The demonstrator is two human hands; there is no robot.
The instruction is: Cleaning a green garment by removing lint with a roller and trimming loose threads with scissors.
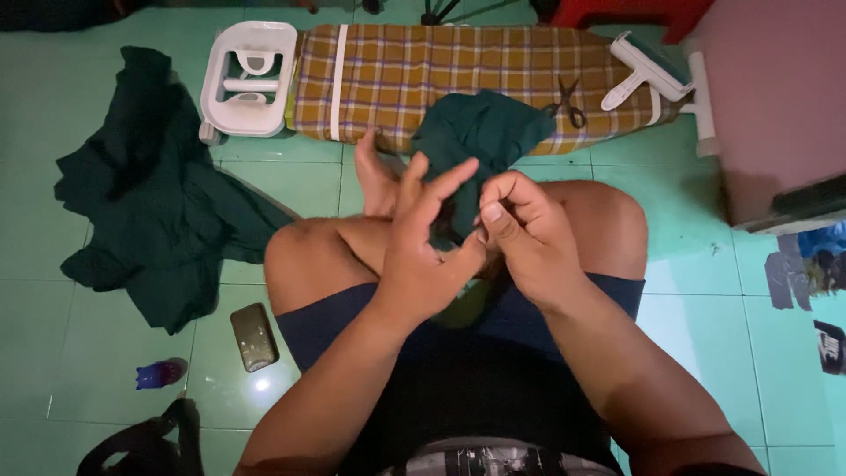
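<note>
I sit cross-legged on a green tiled floor. My left hand (pixel 423 238) is raised over my lap with its fingers spread apart, its thumb meeting my right hand. My right hand (pixel 520 234) is curled, thumb and fingers pinched together; whether something thin is between them cannot be told. A dark green piece of cloth (pixel 480 132) lies just beyond both hands, draped from the edge of a low ironing board (pixel 405 75) with a yellow checked cover down toward my legs.
Black scissors (pixel 568 104) and a white iron (pixel 643 70) lie on the board's right end, a white iron rest (pixel 249 78) at its left. A heap of dark green fabric (pixel 150 194) covers the floor at left. A phone (pixel 254 336) lies by my left knee.
</note>
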